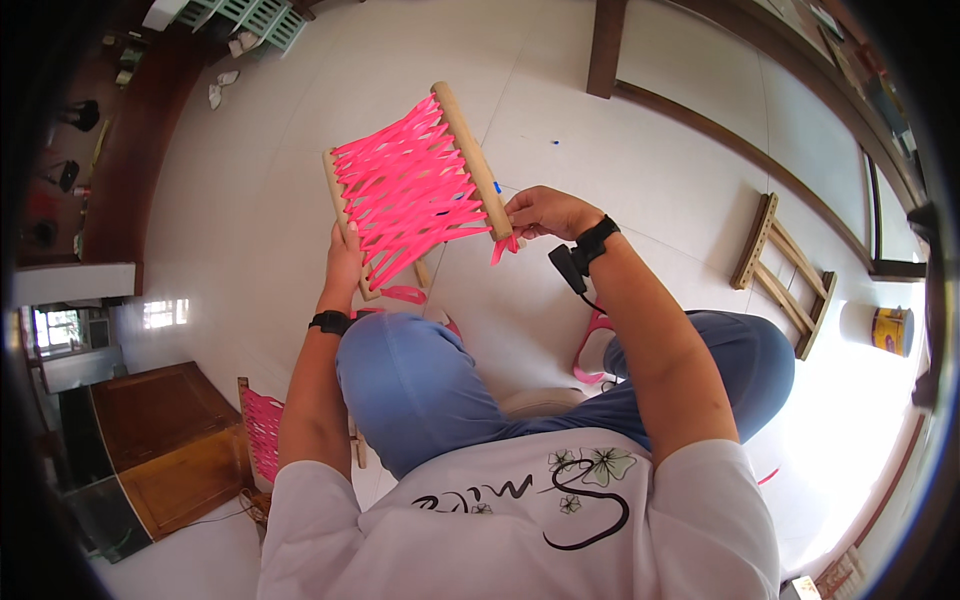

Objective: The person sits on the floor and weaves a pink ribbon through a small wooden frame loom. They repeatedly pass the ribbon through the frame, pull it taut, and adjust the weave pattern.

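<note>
A small wooden folding-stool frame is tilted up before me, its seat woven from bright pink strap [409,187]. My left hand [343,259] grips the left wooden bar [336,180], with the thumb on top near the lacing. At the near end of the right wooden bar [469,154], my right hand [551,212] has its fingers pinched together on the pink strap. A loose strap tail [504,251] hangs below those fingertips, which the bar partly hides. Under the frame, another loop of pink strap [403,293] hangs by the left bar's near end.
A bare wooden stool frame [791,274] stands on the tiled floor to the right, near a yellow tin [892,331]. Another pink-woven frame [262,431] is at the left by a brown wooden cabinet [169,450]. Dark wooden furniture [604,49] stands ahead at the right.
</note>
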A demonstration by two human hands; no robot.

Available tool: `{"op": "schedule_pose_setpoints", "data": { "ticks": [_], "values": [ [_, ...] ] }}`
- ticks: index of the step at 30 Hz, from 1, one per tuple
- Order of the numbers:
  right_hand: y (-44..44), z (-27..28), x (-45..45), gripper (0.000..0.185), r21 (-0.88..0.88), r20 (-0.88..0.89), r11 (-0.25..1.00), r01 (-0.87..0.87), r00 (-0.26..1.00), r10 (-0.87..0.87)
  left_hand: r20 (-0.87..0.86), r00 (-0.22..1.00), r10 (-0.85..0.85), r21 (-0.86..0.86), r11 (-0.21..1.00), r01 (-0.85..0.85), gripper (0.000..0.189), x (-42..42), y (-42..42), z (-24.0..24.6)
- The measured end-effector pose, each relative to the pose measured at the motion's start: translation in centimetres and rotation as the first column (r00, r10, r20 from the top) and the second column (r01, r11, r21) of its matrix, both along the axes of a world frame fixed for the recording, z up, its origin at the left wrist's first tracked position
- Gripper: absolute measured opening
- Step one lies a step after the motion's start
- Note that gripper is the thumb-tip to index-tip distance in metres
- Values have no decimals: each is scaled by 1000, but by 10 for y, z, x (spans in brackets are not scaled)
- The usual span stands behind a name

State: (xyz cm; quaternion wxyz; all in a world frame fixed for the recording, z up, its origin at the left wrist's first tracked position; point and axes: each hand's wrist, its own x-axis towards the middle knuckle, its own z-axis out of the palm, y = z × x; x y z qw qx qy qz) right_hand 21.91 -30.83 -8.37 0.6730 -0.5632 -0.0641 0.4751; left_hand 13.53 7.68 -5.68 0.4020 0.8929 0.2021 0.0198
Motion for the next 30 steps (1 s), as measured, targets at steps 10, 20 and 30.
{"op": "schedule_pose_setpoints", "data": {
  "ticks": [10, 20, 30],
  "values": [
    [25, -12, -26, 15, 314, -194, 938, 144, 977, -84, -97, 995, -1, 162, 987, 17, 52, -6, 30, -13],
    [45, -3, -23, 13, 353, -181, 932, 84, 983, -20, -110, 993, 39, -113, 992, -51, 59, -14, 44, -24],
    [70, 3, -12, 13, 309, -90, 939, 149, 988, -127, -111, 988, 112, -50, 992, -118, 65, -16, 58, -37]
  ]
}}
